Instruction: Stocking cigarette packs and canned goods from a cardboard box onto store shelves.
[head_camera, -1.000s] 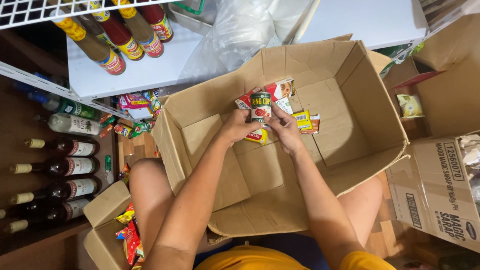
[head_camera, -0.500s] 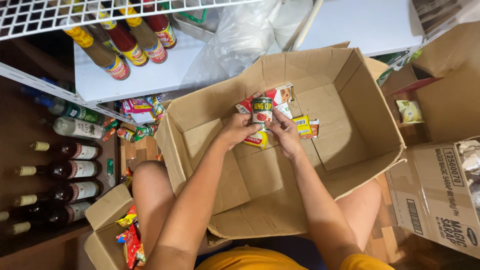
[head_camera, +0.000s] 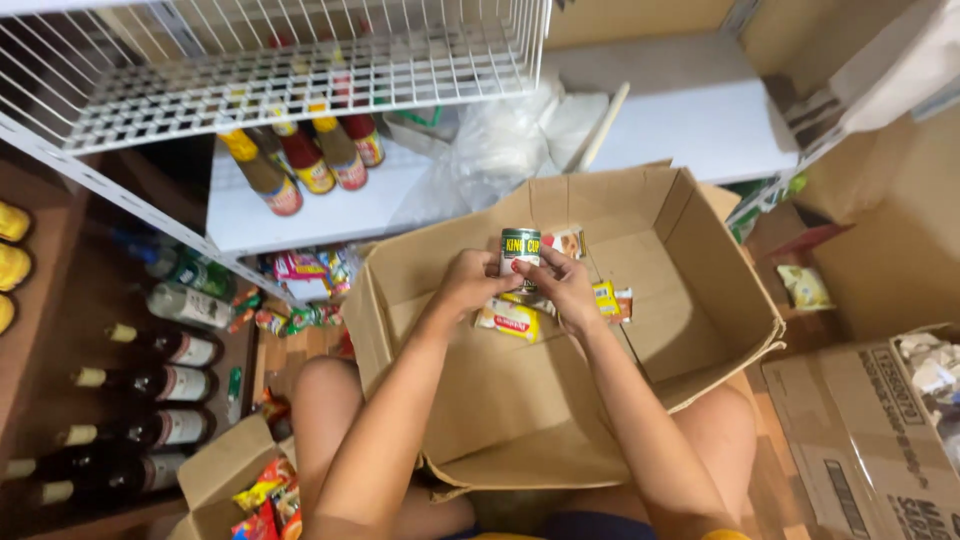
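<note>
A view from above of a storeroom floor of brown wood, crowded with stock. At the top a white wire basket (head_camera: 300, 60) hangs over a white shelf (head_camera: 330, 215) that carries sauce bottles (head_camera: 310, 160) with yellow and red caps; crumpled clear plastic (head_camera: 510, 150) lies beside them. On the left, dark wine bottles (head_camera: 150, 385) lie on their sides in rows. Bright snack packets (head_camera: 305, 275) sit under the shelf, and more fill a small carton (head_camera: 225, 470) at the lower left. A printed carton (head_camera: 860, 440) stands at the lower right. In the middle a large open cardboard box (head_camera: 690, 300) rests against the person's bare knees. Both hands meet above its floor: the left hand (head_camera: 470, 285) and the right hand (head_camera: 562, 285) are each closed around one small can (head_camera: 520, 255), held upright between them, just over the few packets (head_camera: 512, 320) that lie at the box's bottom. The can is a short cylinder with a dark green label, yellow lettering and a pale metal rim on top. Fingers cover its lower part.
</note>
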